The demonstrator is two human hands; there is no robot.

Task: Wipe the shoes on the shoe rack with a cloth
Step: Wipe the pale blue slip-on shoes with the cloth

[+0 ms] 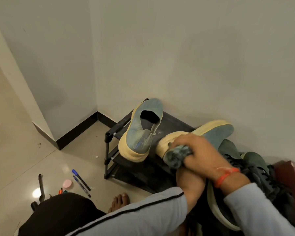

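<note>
My right hand (201,150) grips the bunched cloth (176,155) against the shoe's (216,133) sole to scrub it; my left hand (189,179) is under it — grip unclear — probably steadying.

Pale walls (194,48), glossy tiled floor (15,159)

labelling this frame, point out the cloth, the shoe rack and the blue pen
cloth (174,155): head view, bunched end.
shoe rack (170,123): head view, bare top shelf.
blue pen (81,179): head view, barrel middle.

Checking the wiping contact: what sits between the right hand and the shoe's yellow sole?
A bunched grey-green cloth, gripped by the right hand, against the yellow sole; head view.
</note>
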